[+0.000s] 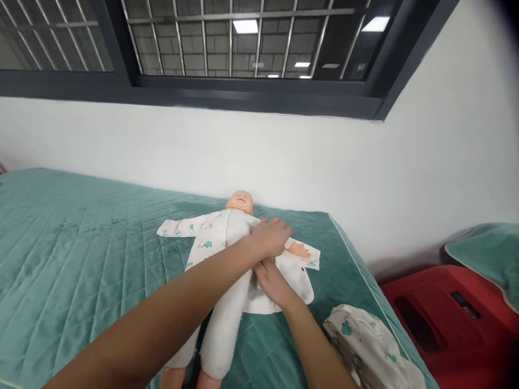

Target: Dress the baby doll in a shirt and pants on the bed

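Observation:
A baby doll [240, 202] lies on its back on the bed, dressed in a white padded body and legs. A white baby shirt [208, 237] with green and pink prints is spread open under and around it, one sleeve stretched out at the left. At the right, the doll's hand [299, 249] shows at the other sleeve. My left hand [271, 236] is bent over the doll's right-side chest and the shirt, fingers curled. Just below, my right hand [271, 278] closes on the shirt's edge, its fingertips partly hidden by my left hand.
A green quilted cover [101, 259] spreads over the bed. A crumpled printed cloth [371, 346] lies near its right edge. Beyond that edge stands a red plastic object [450, 319] with green fabric [486, 259] over it. A white wall [162, 146] and barred window [243, 48] rise behind.

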Demonstrator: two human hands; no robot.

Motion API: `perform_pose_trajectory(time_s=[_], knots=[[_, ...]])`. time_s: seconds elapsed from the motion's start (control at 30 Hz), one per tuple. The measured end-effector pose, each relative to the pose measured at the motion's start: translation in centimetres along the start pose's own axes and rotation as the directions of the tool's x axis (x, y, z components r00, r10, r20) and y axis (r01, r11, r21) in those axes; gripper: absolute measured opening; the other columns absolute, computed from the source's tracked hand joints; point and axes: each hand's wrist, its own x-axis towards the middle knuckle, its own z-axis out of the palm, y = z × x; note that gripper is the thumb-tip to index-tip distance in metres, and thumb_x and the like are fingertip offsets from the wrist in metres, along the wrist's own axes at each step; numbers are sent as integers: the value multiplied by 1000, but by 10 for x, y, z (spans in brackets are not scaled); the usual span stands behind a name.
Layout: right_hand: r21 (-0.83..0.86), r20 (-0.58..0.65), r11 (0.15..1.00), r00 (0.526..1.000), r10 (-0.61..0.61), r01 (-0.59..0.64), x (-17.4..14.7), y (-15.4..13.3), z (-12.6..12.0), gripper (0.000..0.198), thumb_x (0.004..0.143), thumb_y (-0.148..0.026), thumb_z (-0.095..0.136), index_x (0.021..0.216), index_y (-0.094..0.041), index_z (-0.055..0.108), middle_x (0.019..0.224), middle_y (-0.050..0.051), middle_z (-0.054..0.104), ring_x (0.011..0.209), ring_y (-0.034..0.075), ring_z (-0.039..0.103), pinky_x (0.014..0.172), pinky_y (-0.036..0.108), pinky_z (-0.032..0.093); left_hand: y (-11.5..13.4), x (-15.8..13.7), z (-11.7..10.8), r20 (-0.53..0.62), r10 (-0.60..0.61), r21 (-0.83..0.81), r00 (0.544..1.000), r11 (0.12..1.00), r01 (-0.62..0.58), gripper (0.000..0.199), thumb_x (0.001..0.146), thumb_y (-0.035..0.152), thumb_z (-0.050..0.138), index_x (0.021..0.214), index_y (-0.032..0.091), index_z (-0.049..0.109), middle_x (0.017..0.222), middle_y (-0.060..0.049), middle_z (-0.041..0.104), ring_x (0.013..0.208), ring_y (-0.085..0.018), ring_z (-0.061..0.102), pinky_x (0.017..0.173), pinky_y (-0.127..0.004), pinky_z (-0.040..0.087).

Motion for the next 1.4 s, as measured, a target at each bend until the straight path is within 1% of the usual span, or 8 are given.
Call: perform_pose_trajectory(time_s=[0.13,0.3,0.4,0.5,0.63,1.0,1.2,1.4], knots=[[-105,47,994,998,-40,44,-1,-3,-7,36,95,-36,40,124,-26,60,125,6,63,125,26,50,110,45,35,2,33,18,187,16,35,982,999,-22,29,82,16,57,110,15,62,113,-16,66,105,-31,61,90,-46,45],[-348,9,937,1000,-28,29,1,-5,-38,30,95,-33,41,106,-28,68,108,4,69,102,24,62,92,38,46,-14,38,7,122,40,14,992,999,-42,39,75,12,60,113,20,59,116,-13,65,104,-29,62,84,-37,47],[-565,-223,813,975,16,-143,1,3,-57,27,92,-28,43,106,-26,67,111,8,68,107,26,59,90,38,45,-26,35,0,92,16,-54,996,998,-11,34,74,18,63,107,22,60,109,-10,68,92,-27,65,78,-34,46],[-607,-460,677,879,129,-417,2,13,-68,28,84,-33,57,105,-17,65,117,18,63,112,34,54,88,42,42,-35,32,3,118,25,-66,993,998,-17,29,74,20,62,103,23,59,99,-6,70,84,-25,65,72,-32,45],[-381,-520,744,793,318,-548,6,25,-80,15,73,-32,65,66,-20,59,74,9,65,82,27,61,75,36,40,-40,27,8,117,51,22,992,998,-54,31,75,19,57,106,23,57,95,-4,69,79,-23,64,67,-31,43],[116,-797,971,564,216,-208,10,43,-115,20,71,-33,55,63,-24,39,53,-8,38,54,12,38,49,23,32,-40,13,7,140,18,115,990,993,-34,36,77,37,62,110,23,61,99,-6,70,82,-25,64,70,-33,43],[319,-858,945,442,260,64,15,32,-113,21,69,-29,57,65,-23,37,57,-9,36,51,9,35,46,21,33,-36,7,2,138,15,180,990,983,-40,26,80,24,58,104,21,64,91,-7,71,80,-24,64,74,-35,41],[431,-847,878,429,313,210,13,16,-110,21,65,-23,59,64,-22,37,57,-9,38,50,7,37,45,20,34,-31,3,-2,149,-4,263,989,964,-35,29,79,22,59,108,21,65,97,-8,72,89,-27,64,81,-36,41]])
